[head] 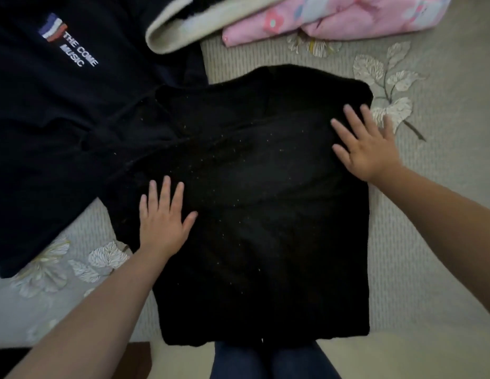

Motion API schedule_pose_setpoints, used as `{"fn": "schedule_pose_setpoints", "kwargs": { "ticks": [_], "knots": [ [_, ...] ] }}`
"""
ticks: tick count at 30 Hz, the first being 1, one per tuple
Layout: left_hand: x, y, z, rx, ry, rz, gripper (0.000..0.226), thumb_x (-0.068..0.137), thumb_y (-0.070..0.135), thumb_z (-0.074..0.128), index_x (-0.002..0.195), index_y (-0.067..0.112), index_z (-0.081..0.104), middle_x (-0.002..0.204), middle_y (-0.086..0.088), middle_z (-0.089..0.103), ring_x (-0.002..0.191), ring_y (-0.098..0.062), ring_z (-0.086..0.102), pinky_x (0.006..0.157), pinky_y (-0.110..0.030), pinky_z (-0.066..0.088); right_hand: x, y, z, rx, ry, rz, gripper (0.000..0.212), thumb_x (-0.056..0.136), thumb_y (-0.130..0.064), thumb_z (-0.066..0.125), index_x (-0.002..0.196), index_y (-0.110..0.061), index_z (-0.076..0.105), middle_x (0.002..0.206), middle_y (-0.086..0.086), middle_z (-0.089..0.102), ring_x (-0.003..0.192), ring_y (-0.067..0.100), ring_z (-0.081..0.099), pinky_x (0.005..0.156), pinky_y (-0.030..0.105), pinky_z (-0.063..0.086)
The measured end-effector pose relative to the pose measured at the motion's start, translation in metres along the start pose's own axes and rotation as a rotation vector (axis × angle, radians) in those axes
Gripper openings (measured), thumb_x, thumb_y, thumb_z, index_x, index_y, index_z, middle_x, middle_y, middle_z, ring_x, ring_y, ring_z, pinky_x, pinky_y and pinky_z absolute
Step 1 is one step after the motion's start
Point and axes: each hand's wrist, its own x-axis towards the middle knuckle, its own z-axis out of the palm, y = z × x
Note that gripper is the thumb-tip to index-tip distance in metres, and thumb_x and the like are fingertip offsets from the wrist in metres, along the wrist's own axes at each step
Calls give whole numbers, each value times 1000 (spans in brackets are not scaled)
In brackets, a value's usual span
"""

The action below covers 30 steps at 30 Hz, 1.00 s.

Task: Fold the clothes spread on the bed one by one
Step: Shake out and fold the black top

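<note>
Black sweater [265, 214] partly folded, lying flat on the bedspread [429, 242] at the near edge of the bed. Left hand [163, 222] pressed flat on the sweater's left part, fingers straight and spread, gripping nothing. Right hand [365, 143] flat near the sweater's upper right corner, fingers likewise spread, nothing pinched.

Left of the sweater, touching or overlapping its edge: a dark hoodie [60, 119] with a printed logo. Beyond the sweater: a cream garment [183, 26] and pink floral cloth [334, 20].

Likely risks:
- Catching the hoodie's cord or hem in the next fold, since black on dark hides the boundary.
- Tucked layers slipping apart once pressure lifts, given the soft knit.
- Near hem sliding off the bed edge if dragged closer.
</note>
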Motion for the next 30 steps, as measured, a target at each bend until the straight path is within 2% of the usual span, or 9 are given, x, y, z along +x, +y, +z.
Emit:
{"fn": "schedule_pose_setpoints", "kwargs": {
  "ticks": [3, 7, 11, 14, 16, 19, 22, 26, 30],
  "knots": [
    [3, 2, 2, -24, 12, -7, 70, 91, 39, 46, 146, 11, 13, 154, -15, 2, 141, -34, -5, 112, -47, -2, 2, -1, 5, -13, -26, 50, 54, 96, -45, 27, 145, -23, 21, 156, 6, 6, 143, 29, 3, 111, 53, 1],
    [-14, 4, 5, 0, 94, 102, 69, 89, 31, 54, 142, 2, 22, 150, -23, 15, 140, -36, 7, 112, -50, 6, -18, -20, 7, 90, 59, 119, 50, 98, -29, 32, 146, -16, 20, 155, 11, 4, 143, 31, 0, 112, 52, 3],
    [-68, 24, 34, -42, 44, 224, 70, 83, 27, 63, 137, -4, 31, 146, -26, 24, 138, -40, 17, 110, -51, 12, -94, -44, 26, 198, 112, 87, 53, 94, -26, 45, 141, -5, 31, 152, 19, 18, 141, 36, 13, 111, 51, 13],
    [-115, 40, 65, -12, -93, 248, 73, 88, 39, 54, 143, 4, 22, 152, -18, 13, 141, -32, 6, 113, -45, 2, -172, -50, 54, 222, 6, 209, 61, 90, -31, 54, 139, -2, 33, 148, 22, 26, 137, 36, 25, 109, 50, 18],
    [-145, 47, 85, 17, -142, 247, 74, 90, 46, 44, 145, 9, 13, 154, -13, 3, 142, -27, -3, 113, -41, -6, -222, -52, 70, 189, -44, 303, 62, 86, -31, 61, 134, 2, 39, 135, 24, 43, 124, 38, 43, 102, 51, 27],
    [-182, 50, 103, -11, -185, 268, 73, 88, 41, 52, 144, 8, 18, 153, -13, 9, 142, -30, 2, 111, -39, -6, -280, -61, 85, 178, -55, 384, 58, 78, -21, 71, 126, 3, 49, 106, 26, 59, 96, 41, 57, 87, 50, 38],
    [-202, 38, 114, 82, -197, 353, 70, 90, 37, 51, 144, 10, 14, 153, -12, 8, 141, -30, 1, 109, -39, -7, -305, -76, 93, 247, -65, 434, 67, 79, -17, 70, 135, -1, 39, 98, 25, 59, 91, 40, 55, 85, 49, 39],
    [-206, 26, 123, 140, -164, 348, 70, 93, 36, 43, 146, 13, 3, 155, -8, -4, 142, -24, -7, 113, -38, -8, -306, -100, 95, 400, -10, 518, 77, 84, -14, 63, 146, -12, 17, 105, 21, 56, 97, 35, 53, 87, 45, 39],
    [-211, 33, 127, 169, -123, 307, 75, 92, 37, 44, 146, 14, -3, 155, -6, -9, 142, -21, -11, 113, -39, -5, -317, -101, 89, 504, 112, 444, 63, 89, 2, 47, 144, -18, 25, 109, 23, 49, 91, 33, 49, 80, 32, 38]
  ]
}}
